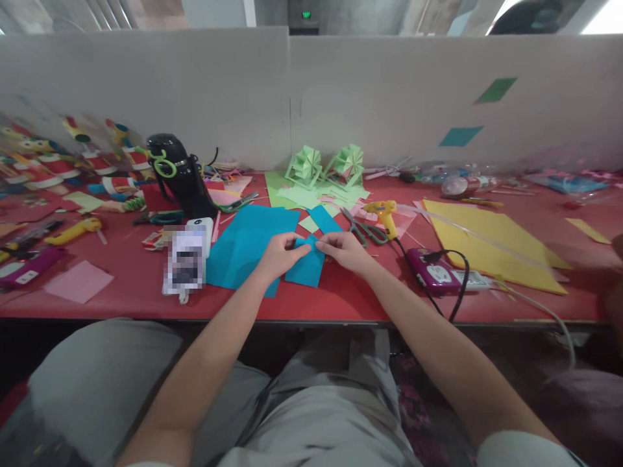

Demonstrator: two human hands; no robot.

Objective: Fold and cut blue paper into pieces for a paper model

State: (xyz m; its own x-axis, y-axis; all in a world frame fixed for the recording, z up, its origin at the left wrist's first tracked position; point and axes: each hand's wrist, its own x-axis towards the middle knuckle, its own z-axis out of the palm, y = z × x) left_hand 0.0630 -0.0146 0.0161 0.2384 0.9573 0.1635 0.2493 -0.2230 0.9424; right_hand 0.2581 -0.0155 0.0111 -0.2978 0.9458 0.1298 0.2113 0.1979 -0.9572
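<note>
A small piece of blue paper (306, 269) is pinched at its top edge between my two hands, over the red table. My left hand (282, 255) grips the top left part, thumb pointing right. My right hand (344, 250) holds the top right corner between thumb and fingers. Larger blue sheets (248, 240) lie under and left of my left hand. Just beyond my fingers rests a blue paper strip (324, 219). Scissors (363, 228) lie beyond my right hand, beside a yellow glue gun (384, 214).
Two green folded paper models (305, 166) stand at the back on green paper. A black bottle (178, 175) and a phone (185, 259) are on the left. Yellow sheets (491, 243) and a purple power strip (433, 271) with cables lie right. A white partition (195, 91) closes the back.
</note>
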